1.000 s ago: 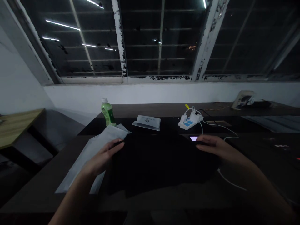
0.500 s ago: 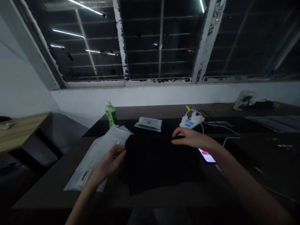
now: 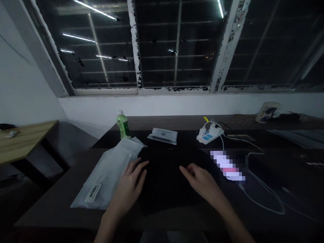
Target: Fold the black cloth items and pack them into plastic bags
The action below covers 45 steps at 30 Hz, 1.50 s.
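A dark black sheet-like piece (image 3: 164,189), probably cloth, lies on the table between my hands; its outline is hard to see. My left hand (image 3: 131,179) rests open at its left side, fingers spread, partly over a white plastic mailing bag (image 3: 106,172) with a barcode label. On the right side of the black piece is my right hand (image 3: 202,182), loosely curled, with one digit stretched to the left and apart from the others. Neither hand visibly holds anything.
A green bottle (image 3: 123,125) stands behind the mailing bag. Further back lies a small white packet (image 3: 164,135). To the right are a power strip (image 3: 209,135) with plugs and white cables, and a lit phone (image 3: 226,167), pixelated. A wooden table (image 3: 27,138) is at far left.
My right hand has moved toward me, uncovering the phone. My left hand has shifted slightly right and toward me, its fingers spreading. The view has shifted a little.
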### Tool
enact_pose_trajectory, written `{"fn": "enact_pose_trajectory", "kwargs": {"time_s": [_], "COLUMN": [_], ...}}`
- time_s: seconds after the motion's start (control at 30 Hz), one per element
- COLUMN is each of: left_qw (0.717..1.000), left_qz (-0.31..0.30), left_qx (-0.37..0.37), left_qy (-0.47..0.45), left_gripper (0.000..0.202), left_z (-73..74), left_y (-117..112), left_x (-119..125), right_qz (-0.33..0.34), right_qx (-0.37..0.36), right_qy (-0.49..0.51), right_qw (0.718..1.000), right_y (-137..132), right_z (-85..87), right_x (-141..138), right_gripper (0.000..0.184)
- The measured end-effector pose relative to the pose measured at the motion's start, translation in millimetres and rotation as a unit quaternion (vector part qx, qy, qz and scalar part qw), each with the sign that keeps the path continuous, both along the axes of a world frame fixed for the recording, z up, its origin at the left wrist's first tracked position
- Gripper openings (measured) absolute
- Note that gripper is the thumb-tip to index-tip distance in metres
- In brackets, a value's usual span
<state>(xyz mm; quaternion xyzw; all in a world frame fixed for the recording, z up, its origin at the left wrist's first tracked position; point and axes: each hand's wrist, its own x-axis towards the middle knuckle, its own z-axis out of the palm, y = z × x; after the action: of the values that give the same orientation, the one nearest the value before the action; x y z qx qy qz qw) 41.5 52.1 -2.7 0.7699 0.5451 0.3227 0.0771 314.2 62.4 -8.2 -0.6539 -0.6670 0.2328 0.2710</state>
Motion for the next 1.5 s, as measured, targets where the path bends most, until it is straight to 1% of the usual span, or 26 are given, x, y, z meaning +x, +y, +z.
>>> {"fn": "enact_pose_trajectory", "kwargs": {"time_s": [0.07,0.1,0.2,0.27,0.3,0.4,0.47,0.5,0.57,0.63,0.7,0.77,0.8,0.87,0.93,1.0,1.03,1.07,1.1,1.17,1.2,1.23,1.3,1.37,1.43,1.5], "left_qw": [0.998,0.997,0.992,0.991,0.991,0.995,0.997,0.998,0.998,0.998,0.999,0.998,0.998,0.998,0.998,0.998,0.998,0.998,0.998,1.000,0.999,0.998,0.986,0.964,0.948,0.942], "left_qz": [-0.029,-0.038,-0.057,-0.067,-0.072,-0.074,-0.065,-0.062,-0.058,-0.056,-0.050,-0.045,-0.042,-0.032,-0.027,-0.038,-0.048,-0.054,-0.054,-0.026,0.003,0.043,0.140,0.222,0.260,0.262], "left_qx": [-0.002,-0.006,-0.011,-0.001,0.004,0.010,0.002,-0.003,-0.013,-0.011,0.001,0.020,0.027,0.033,0.028,0.017,0.012,0.008,0.007,0.017,0.031,0.044,0.066,0.081,0.082,0.066], "left_qy": [0.048,0.067,0.108,0.116,0.112,0.073,0.044,0.032,0.014,-0.001,-0.014,-0.026,-0.031,-0.041,-0.047,-0.042,-0.035,-0.026,-0.016,0.005,0.015,0.028,0.069,0.119,0.167,0.201], "left_gripper": [0.035,0.034,0.031,0.030,0.030,0.029,0.027,0.026,0.025,0.025,0.024,0.025,0.025,0.026,0.027,0.030,0.031,0.033,0.034,0.033,0.031,0.029,0.029,0.035,0.037,0.031], "left_z": [-5.2,-7.6,-11.4,-8.9,-6.2,4.4,9.9,11.5,12.6,12.2,11.8,11.8,11.8,11.6,10.4,8.0,6.4,4.6,2.4,-3.2,-6.8,-11.1,-21.5,-33.1,-42.5,-47.0], "left_y": [3.8,4.4,0.2,-5.9,-9.2,-17.5,-21.2,-22.5,-24.7,-26.3,-27.0,-26.8,-26.4,-25.7,-25.2,-25.2,-25.2,-25.1,-24.7,-23.4,-22.5,-21.7,-20.6,-20.6,-21.2,-21.6], "left_x": [5.7,7.9,11.7,12.9,13.3,14.9,16.2,16.9,18.1,18.5,17.0,13.5,11.2,7.2,5.9,7.9,9.6,11.1,11.9,9.2,5.1,-1.0,-17.2,-35.2,-50.1,-58.5], "right_qz": [0.012,0.025,0.060,0.069,0.064,0.017,-0.016,-0.033,-0.076,-0.124,-0.132,-0.086,-0.050,0.014,0.058,0.081,0.075,0.055,0.020,-0.064,-0.090,-0.098,-0.079,-0.059,-0.049,-0.043], "right_qx": [-0.044,-0.053,-0.042,-0.037,-0.039,-0.049,-0.044,-0.040,-0.031,-0.020,0.001,0.018,0.025,0.026,0.031,0.043,0.051,0.062,0.071,0.065,0.046,0.017,-0.046,-0.074,-0.072,-0.060], "right_qy": [0.014,0.022,0.039,0.063,0.073,0.052,-0.002,-0.037,-0.108,-0.156,-0.166,-0.144,-0.128,-0.103,-0.067,-0.011,0.012,0.021,0.011,-0.032,-0.049,-0.055,-0.043,-0.038,-0.045,-0.041], "right_qw": [0.999,0.998,0.997,0.995,0.995,0.997,0.999,0.998,0.991,0.980,0.977,0.986,0.990,0.994,0.996,0.996,0.996,0.996,0.997,0.995,0.994,0.994,0.995,0.995,0.995,0.996], "right_y": [-8.6,-10.7,-8.8,-3.6,-0.8,5.2,6.7,6.9,7.2,7.5,7.1,4.1,1.2,-7.5,-18.1,-26.9,-29.7,-31.1,-31.0,-27.0,-23.6,-19.7,-11.9,-5.6,-1.2,2.1], "right_z": [-5.4,-6.6,-6.3,-3.4,-0.7,14.6,30.7,39.6,55.8,64.6,61.8,47.9,38.4,19.6,7.5,6.0,8.7,12.7,17.0,23.2,23.9,22.7,16.1,7.4,1.5,0.7], "right_x": [-8.5,-14.2,-25.4,-21.6,-16.3,5.0,13.0,12.5,0.4,-24.3,-55.5,-85.4,-97.8,-114.1,-116.9,-107.2,-99.1,-89.9,-80.5,-64.4,-58.8,-55.0,-53.0,-55.7,-59.2,-60.0], "right_gripper": [0.045,0.044,0.030,0.023,0.023,0.026,0.025,0.023,0.020,0.021,0.025,0.027,0.027,0.033,0.034,0.034,0.035,0.035,0.033,0.028,0.029,0.035,0.048,0.051,0.043,0.032]}}
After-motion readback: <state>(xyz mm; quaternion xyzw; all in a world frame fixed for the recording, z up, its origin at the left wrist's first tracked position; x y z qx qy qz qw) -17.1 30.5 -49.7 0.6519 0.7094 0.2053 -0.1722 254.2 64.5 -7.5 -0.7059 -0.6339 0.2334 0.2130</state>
